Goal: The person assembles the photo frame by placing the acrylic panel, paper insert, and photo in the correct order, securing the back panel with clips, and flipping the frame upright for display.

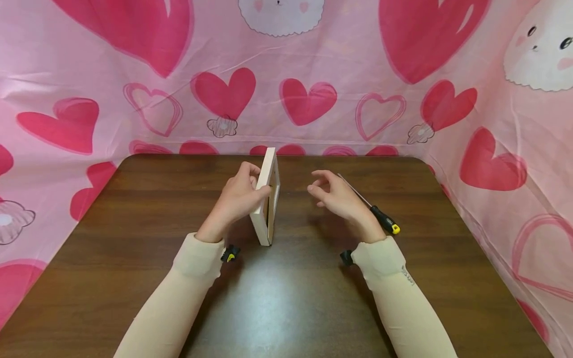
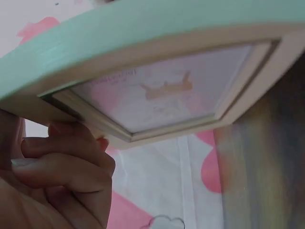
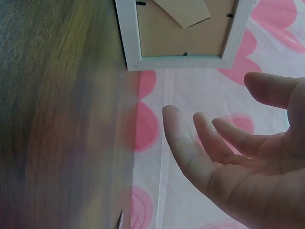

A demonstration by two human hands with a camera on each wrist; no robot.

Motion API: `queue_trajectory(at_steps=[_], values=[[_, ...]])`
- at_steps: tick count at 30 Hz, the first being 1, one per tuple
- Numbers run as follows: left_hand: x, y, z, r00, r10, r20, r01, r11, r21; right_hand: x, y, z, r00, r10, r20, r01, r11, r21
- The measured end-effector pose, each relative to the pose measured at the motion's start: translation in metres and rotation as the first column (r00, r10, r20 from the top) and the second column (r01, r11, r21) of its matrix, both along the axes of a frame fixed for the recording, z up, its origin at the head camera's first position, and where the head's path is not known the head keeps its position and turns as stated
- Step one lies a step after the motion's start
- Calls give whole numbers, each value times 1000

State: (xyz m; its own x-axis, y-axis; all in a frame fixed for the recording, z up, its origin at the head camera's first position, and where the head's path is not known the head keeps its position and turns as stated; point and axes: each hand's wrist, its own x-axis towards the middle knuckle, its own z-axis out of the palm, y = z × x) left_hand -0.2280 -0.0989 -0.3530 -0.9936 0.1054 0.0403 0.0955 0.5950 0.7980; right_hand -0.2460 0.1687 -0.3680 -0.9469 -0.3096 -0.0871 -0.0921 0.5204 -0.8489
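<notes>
A white picture frame (image 1: pixel 267 168) stands on edge on the table, seen nearly side-on in the head view. My left hand (image 1: pixel 238 193) grips its near side, thumb on the edge. From the left wrist, the frame's glazed front (image 2: pixel 162 95) shows, with faint reflections on it. The right wrist view catches the brown backing board (image 3: pixel 162 40), with a stand flap and small dark tabs. My right hand (image 1: pixel 338 195) is held in the air to the right of the frame, fingers loosely bent and touching nothing.
To the right of my right hand lies a screwdriver (image 1: pixel 382 218) with a black handle and yellow end. The dark wooden table (image 1: pixel 277 308) is bounded at the back and sides by a pink cloth (image 1: pixel 268 54) printed with hearts.
</notes>
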Motion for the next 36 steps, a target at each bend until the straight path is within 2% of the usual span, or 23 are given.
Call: queue_trajectory(at_steps=[7,12,17,23,27,36], values=[[5,12,-2,998,-45,50,40,995,96,0,0,1,1000,-18,19,18,1000,-6],[5,17,-5,993,-74,91,56,980,191,-2,0,2,999,-37,37,40,997,-66],[6,22,-10,985,-118,123,74,947,313,-3,1,3,997,-59,56,67,987,-144],[7,28,-16,976,-168,141,92,897,432,-2,1,3,997,-44,65,55,982,-178],[7,32,-19,975,-178,134,98,882,460,-3,1,2,996,-40,82,56,978,-203],[12,40,-21,974,-191,120,115,880,461,-3,-2,1,993,-44,109,70,967,-245]])
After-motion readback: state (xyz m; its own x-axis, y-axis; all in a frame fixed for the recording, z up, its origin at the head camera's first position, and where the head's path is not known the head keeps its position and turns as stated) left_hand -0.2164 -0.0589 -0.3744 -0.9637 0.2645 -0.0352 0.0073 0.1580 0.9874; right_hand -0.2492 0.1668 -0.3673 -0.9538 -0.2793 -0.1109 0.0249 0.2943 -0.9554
